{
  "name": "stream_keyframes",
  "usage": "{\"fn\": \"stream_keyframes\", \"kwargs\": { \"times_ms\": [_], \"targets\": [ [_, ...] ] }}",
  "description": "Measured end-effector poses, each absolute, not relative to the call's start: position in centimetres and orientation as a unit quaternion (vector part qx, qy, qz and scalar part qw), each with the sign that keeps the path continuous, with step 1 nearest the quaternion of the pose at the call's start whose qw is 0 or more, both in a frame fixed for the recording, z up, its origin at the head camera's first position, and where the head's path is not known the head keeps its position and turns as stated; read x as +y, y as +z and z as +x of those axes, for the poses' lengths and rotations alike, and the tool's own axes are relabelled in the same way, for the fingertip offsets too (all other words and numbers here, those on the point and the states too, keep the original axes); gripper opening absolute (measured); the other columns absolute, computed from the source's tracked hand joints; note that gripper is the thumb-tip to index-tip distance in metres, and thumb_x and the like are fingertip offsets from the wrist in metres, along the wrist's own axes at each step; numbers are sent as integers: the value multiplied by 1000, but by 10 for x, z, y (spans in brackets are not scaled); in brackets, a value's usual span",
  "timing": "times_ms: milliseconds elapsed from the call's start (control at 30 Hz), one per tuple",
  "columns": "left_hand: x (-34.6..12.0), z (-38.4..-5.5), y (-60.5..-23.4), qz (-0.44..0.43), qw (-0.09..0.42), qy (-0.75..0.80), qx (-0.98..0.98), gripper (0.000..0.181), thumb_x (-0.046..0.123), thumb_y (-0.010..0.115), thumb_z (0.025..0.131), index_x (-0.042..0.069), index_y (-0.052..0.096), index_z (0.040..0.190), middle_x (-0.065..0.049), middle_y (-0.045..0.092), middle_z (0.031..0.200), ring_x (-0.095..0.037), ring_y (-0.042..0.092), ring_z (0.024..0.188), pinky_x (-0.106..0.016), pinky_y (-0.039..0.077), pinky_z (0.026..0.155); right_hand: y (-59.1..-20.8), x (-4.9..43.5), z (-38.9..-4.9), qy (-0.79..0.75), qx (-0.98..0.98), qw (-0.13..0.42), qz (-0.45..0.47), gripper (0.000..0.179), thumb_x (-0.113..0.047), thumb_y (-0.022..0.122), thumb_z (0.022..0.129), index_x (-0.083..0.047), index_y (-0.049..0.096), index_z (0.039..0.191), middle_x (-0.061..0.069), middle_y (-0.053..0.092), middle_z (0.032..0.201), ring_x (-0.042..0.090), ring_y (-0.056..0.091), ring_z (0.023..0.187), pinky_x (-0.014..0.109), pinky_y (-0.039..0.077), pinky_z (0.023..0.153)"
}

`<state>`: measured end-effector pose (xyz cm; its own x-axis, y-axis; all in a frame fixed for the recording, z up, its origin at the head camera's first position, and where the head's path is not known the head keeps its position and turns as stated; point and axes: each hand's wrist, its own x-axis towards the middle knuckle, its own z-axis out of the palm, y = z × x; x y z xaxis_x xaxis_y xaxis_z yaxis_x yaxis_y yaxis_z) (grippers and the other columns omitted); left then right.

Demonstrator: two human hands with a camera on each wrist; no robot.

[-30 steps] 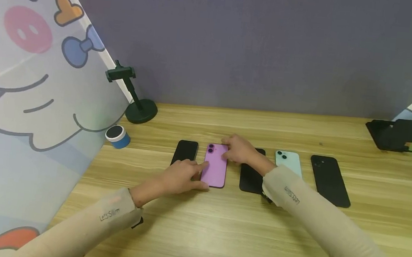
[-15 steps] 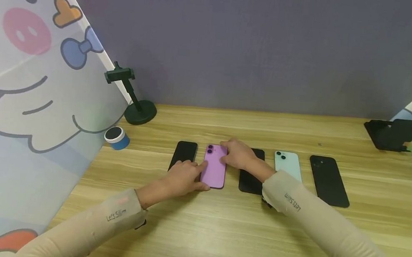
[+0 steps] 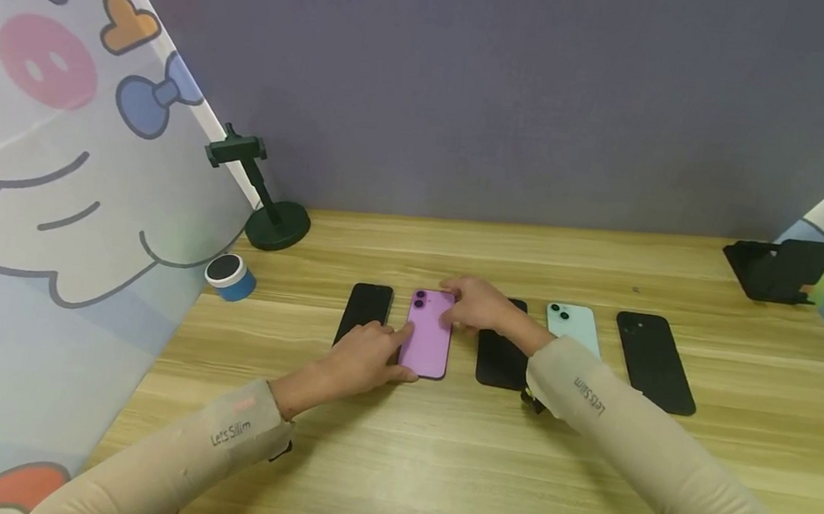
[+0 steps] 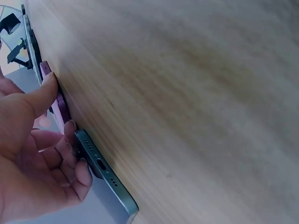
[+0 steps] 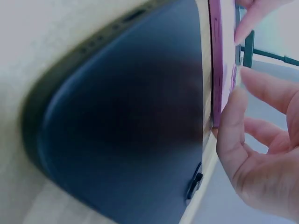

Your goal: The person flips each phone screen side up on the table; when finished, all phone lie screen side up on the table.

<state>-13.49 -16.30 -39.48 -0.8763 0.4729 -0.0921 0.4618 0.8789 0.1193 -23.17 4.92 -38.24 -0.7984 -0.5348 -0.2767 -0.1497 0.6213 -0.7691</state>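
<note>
A purple smartphone (image 3: 427,344) lies back up on the wooden table, its two camera lenses at the far left corner. My left hand (image 3: 362,358) holds its near left corner, thumb along the bottom edge and index finger at the left side. At the far right corner, my right hand (image 3: 480,306) has its thumb on the right side and a finger at the top edge. A black smartphone (image 3: 368,303), partly hidden by my left hand, lies just left. Under my right wrist is another black smartphone (image 3: 497,365), which looms large in the right wrist view.
Further right lie a mint-green smartphone (image 3: 575,324) and a black smartphone (image 3: 653,362), completing a row. At the back left stand a dark phone stand (image 3: 275,224) and a blue-and-white jar (image 3: 231,277). A black folding stand (image 3: 780,271) sits back right, before a grey partition (image 3: 490,89).
Both hands stay at the purple smartphone's corners, with only slight finger movement. The whole head view has drifted a little; the other phones keep their places.
</note>
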Motion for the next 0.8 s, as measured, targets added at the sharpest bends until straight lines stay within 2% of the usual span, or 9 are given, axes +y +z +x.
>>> {"fn": "stream_keyframes", "kwargs": {
  "times_ms": [100,267,400,500,633,800],
  "targets": [
    [-164,-135,-396,246,64,55,966,80,54,69,89,1,50,147,-15,73,110,-24,66,94,-37,54,77,-385,54,-236,-441,834,278,-181,74,-9,70,89,-4,36,155,19,53,132,13,54,59,28,51,56],
    [-166,-135,-397,244,69,57,966,80,53,68,90,2,47,149,-15,72,117,-25,65,100,-39,53,85,-389,58,-244,-493,798,314,-147,69,-10,69,91,-6,40,153,21,46,140,11,53,60,25,49,56],
    [-166,-135,-397,246,71,61,965,80,52,68,91,2,47,149,-15,72,117,-24,64,98,-39,53,86,-390,59,-247,-515,783,326,-125,59,-8,68,93,-7,46,148,17,49,130,11,51,57,25,47,54],
    [-167,-135,-397,248,76,59,964,80,52,68,91,2,46,150,-15,71,119,-23,63,97,-38,52,86,-390,58,-248,-526,776,330,-109,54,-8,68,92,-8,50,143,12,53,110,11,49,54,26,46,54],
    [-167,-135,-395,250,79,53,964,80,53,66,92,3,45,150,-15,71,120,-23,63,97,-38,52,85,-390,56,-249,-530,773,333,-103,52,-10,68,93,-7,50,141,6,51,89,10,47,52,26,47,54],
    [-168,-135,-395,253,80,46,963,80,54,64,93,2,44,151,-16,71,118,-24,63,98,-39,52,87,-389,53,-250,-538,769,333,-91,49,-7,68,93,-7,52,139,4,51,85,9,45,52,24,46,53]
  ]
}}
